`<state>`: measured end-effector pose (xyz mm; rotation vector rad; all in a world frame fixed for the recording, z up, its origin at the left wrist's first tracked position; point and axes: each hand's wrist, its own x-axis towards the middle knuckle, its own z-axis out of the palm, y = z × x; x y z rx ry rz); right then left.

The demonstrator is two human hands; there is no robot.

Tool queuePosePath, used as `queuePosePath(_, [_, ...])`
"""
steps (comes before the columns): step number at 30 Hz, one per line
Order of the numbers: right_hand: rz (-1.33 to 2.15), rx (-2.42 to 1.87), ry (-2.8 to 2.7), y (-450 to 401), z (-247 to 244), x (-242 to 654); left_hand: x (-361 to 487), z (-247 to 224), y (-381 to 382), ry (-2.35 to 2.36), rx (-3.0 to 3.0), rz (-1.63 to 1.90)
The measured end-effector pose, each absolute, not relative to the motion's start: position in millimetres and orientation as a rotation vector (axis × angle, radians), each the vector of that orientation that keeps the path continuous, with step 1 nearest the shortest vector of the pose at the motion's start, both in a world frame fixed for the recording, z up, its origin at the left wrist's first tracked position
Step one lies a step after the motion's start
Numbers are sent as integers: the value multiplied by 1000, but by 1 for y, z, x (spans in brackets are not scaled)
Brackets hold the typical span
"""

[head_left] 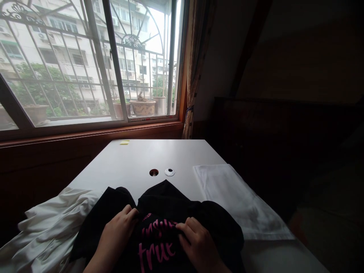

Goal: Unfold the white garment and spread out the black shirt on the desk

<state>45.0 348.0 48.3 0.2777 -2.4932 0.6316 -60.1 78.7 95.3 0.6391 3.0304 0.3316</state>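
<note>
A black T-shirt (167,197) with pink lettering lies loosely spread over the near part of the white table (142,155). My left hand (121,223) pinches its cloth just left of the print, fingers closed. On the other side of the lettering, my right hand (196,239) grips the fabric between thumb and fingers. The shirt's near end runs out of view at the bottom. Whatever part of the cloth lies inside my fingers is hidden.
Crumpled white cloth (59,216) lies at the left, partly beneath the shirt. A flat white fabric piece (233,197) covers the table's right side. Farther back are a round hole (154,173), a white grommet cap (170,172) and a yellow paper note (124,142). A window stands beyond.
</note>
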Motion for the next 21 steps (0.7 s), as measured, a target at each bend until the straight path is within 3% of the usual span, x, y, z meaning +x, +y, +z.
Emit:
queuePosePath(5, [634,296,-2483,348,56,47,-55,104,80,3083,620,511])
queuePosePath(14, [681,262,-2595,347,70,50,-45,125,75,2999,640,1386])
queuePosePath(21, [561,173,-2654,351,84,44,-31,163,64,3148,431,1634])
